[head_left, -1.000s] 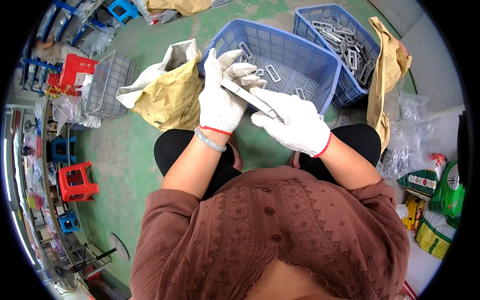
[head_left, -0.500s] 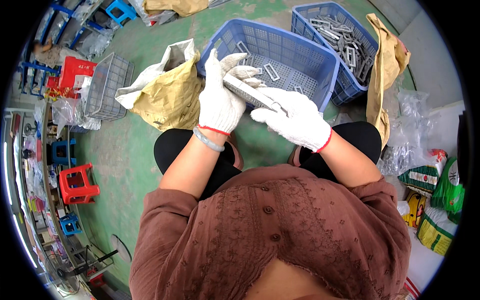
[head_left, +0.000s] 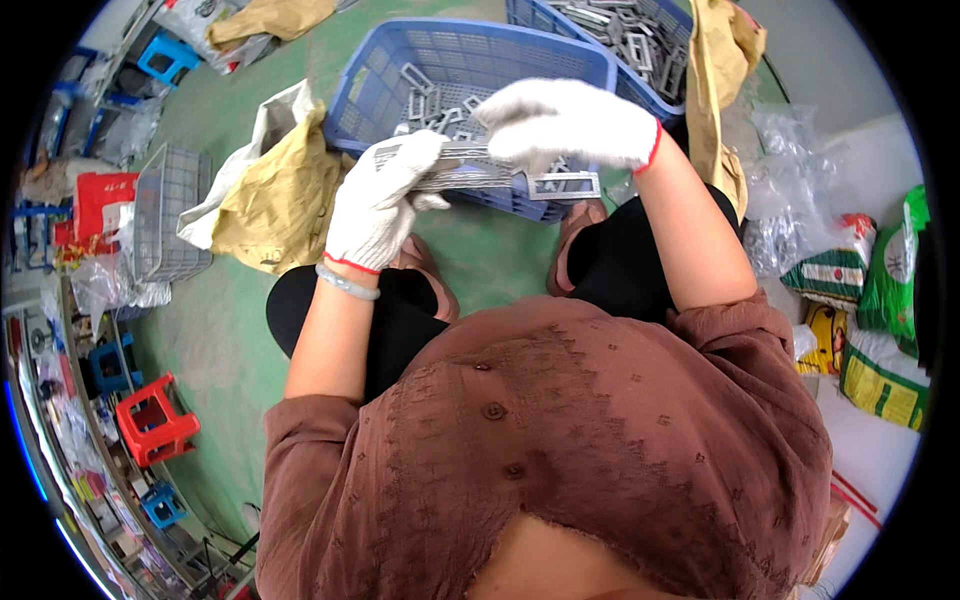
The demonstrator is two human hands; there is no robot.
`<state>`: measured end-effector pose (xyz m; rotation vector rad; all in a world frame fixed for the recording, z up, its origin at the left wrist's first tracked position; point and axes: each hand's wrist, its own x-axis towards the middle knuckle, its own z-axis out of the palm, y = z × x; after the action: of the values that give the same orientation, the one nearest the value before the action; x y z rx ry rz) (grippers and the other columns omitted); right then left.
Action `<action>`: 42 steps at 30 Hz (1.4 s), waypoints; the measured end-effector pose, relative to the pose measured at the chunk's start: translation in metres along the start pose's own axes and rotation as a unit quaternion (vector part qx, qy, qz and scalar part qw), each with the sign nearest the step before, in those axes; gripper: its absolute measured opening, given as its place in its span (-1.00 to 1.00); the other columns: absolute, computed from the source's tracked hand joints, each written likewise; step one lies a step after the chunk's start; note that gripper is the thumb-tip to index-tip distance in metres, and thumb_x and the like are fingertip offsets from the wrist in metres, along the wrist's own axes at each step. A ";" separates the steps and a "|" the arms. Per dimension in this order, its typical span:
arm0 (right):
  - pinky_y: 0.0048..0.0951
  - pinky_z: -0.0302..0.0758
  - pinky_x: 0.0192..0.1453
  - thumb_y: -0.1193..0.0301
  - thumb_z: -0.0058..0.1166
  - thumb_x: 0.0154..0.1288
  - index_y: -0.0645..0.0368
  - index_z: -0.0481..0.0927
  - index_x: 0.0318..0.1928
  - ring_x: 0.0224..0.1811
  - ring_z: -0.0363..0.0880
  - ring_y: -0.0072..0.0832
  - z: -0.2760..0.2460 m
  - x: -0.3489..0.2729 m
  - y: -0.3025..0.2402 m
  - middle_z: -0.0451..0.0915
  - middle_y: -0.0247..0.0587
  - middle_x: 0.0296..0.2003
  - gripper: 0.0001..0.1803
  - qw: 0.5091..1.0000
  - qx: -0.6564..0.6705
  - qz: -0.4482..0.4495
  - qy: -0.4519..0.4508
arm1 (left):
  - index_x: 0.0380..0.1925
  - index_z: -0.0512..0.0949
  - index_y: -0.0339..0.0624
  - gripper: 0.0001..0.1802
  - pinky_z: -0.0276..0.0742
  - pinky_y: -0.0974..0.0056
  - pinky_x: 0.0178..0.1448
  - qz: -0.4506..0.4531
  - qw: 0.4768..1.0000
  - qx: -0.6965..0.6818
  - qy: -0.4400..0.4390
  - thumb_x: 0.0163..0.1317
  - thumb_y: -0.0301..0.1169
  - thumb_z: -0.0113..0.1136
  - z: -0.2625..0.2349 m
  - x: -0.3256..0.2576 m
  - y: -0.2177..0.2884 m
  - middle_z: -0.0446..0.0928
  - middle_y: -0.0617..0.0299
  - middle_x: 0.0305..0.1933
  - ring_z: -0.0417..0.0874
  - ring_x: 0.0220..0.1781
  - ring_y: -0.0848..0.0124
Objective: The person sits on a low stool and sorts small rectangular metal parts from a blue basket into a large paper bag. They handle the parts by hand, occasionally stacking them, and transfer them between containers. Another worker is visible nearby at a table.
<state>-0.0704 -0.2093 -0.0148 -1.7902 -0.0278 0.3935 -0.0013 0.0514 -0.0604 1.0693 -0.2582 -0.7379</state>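
My left hand [head_left: 378, 205], in a white knitted glove with a red cuff, is closed on the left end of a stack of thin grey rectangular frames [head_left: 462, 168]. My right hand [head_left: 575, 125], gloved the same way, curls over the stack's right end. Its fingertips are partly blurred and hide that end. Beneath the right hand, one flat rectangular frame [head_left: 565, 187] juts out at an angle to the others. Both hands are above the near rim of a blue perforated plastic crate [head_left: 480, 38], in which several more frames [head_left: 425, 100] lie loose.
A second blue crate [head_left: 540, 15] full of grey frames stands behind at the right, with brown paper [head_left: 712, 95] beside it. To the left are an open yellow sack [head_left: 275, 210], a grey wire basket [head_left: 172, 215] and a red stool [head_left: 157, 420]. Clear plastic bags [head_left: 790, 170] lie at right.
The stack has turned from slanting to nearly level. My right hand has moved from the stack's lower end to above its right end, and one frame now sticks out. The whole view has shifted.
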 end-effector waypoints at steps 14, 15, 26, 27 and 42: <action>-0.21 0.48 -0.34 0.28 0.33 0.26 0.17 0.68 -0.19 -0.44 0.53 -0.35 -0.023 -0.013 0.173 0.55 -0.20 -0.45 -0.76 0.944 -0.057 0.325 0.019 | -0.05 0.58 -0.28 -0.75 0.69 0.31 -0.15 -0.159 0.984 -0.074 0.013 0.40 -0.34 0.25 -0.025 0.020 -0.074 0.65 0.09 -0.12 0.70 -0.19 0.30; -0.22 0.46 -0.37 0.34 0.29 0.30 0.17 0.66 -0.19 -0.46 0.51 -0.36 -0.019 -0.004 0.196 0.54 -0.20 -0.46 -0.82 0.864 0.184 0.446 0.143 | -0.07 0.58 -0.29 -0.77 0.68 0.32 -0.17 -0.162 0.984 -0.069 0.002 0.39 -0.37 0.25 -0.019 0.022 -0.076 0.64 0.12 -0.14 0.69 -0.22 0.33; -0.49 0.62 -0.35 0.37 0.32 0.23 0.25 0.69 -0.17 -0.46 0.66 -0.51 0.022 -0.035 0.101 0.68 -0.21 -0.41 -0.77 0.971 0.035 0.079 0.221 | 0.37 0.27 -0.29 -0.39 0.68 0.27 -0.05 -0.099 0.991 -0.084 -0.034 0.34 -0.58 0.19 0.001 0.004 -0.073 0.47 0.13 0.16 0.64 -0.06 0.38; -0.49 0.62 -0.34 0.36 0.32 0.23 0.23 0.69 -0.15 -0.46 0.66 -0.51 0.030 -0.037 0.092 0.69 -0.21 -0.39 -0.76 0.967 0.073 0.036 0.242 | 0.40 0.24 -0.26 -0.36 0.69 0.26 -0.05 -0.082 0.993 -0.083 -0.036 0.33 -0.59 0.18 0.004 0.002 -0.071 0.45 0.13 0.19 0.63 -0.04 0.37; -0.48 0.62 0.01 0.61 0.12 0.17 0.23 0.67 0.04 -0.12 0.72 -0.50 0.053 -0.040 0.058 0.73 -0.18 -0.13 -0.62 0.943 0.059 -0.235 0.228 | 0.52 0.06 -0.20 -0.13 0.74 0.18 0.06 0.095 0.993 0.053 -0.036 0.23 -0.61 0.21 0.037 -0.036 -0.019 0.43 -0.11 0.30 0.61 0.21 0.15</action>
<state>-0.1331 -0.1835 -0.0701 -1.6522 -0.1012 -0.3589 -0.0557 0.0435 -0.0539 1.1027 -0.4584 -0.5981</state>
